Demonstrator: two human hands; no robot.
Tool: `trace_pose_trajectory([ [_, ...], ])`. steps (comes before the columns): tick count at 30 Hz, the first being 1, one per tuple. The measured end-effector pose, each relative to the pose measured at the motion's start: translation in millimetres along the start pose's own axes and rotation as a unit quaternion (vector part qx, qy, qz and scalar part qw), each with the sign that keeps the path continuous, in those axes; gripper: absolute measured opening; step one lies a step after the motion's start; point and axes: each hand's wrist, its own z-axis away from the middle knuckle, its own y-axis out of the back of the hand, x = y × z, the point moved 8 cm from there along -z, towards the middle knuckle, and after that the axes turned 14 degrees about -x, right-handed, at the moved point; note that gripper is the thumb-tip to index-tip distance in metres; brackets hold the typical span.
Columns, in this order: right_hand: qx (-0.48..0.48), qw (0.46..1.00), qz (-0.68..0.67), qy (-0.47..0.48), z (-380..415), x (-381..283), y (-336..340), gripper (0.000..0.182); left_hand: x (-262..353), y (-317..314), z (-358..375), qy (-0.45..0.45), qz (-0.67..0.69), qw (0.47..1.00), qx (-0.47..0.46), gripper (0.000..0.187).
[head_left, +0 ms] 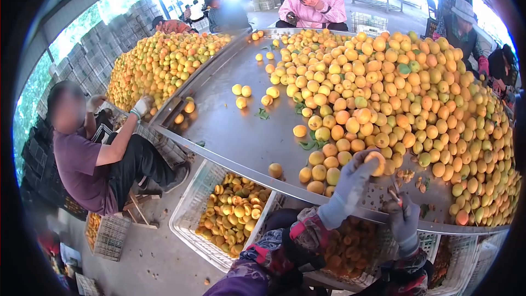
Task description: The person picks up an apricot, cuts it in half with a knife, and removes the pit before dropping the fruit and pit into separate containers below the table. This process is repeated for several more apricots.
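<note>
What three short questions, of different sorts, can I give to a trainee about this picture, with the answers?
1. What does the person's left hand hold?
2. True or false: the white crate with halved fruit stands on top of the metal table.
3. Fill in: the small tool is held in the person's ____.

Key: 1. One orange-yellow fruit. 2. False; it is below the table's edge. 3. Right hand.
</note>
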Motion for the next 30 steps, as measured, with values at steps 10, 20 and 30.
trace_pose_trajectory([
  [10, 0.125, 0.955, -0.247, -0.103, 11, 60, 7, 0.03, 30, 19, -3, -0.056, -0.16, 0.985, 0.013, 0.037],
  [20, 0.123, 0.924, -0.319, -0.168, 19, 62, -1, 0.024, 281, 80, 49, -0.196, -0.378, 0.89, 0.16, 0.06],
  [30, 0.149, 0.936, -0.265, -0.179, 19, 65, -6, 0.028, 329, 114, 79, -0.15, -0.431, 0.866, 0.206, 0.079],
])
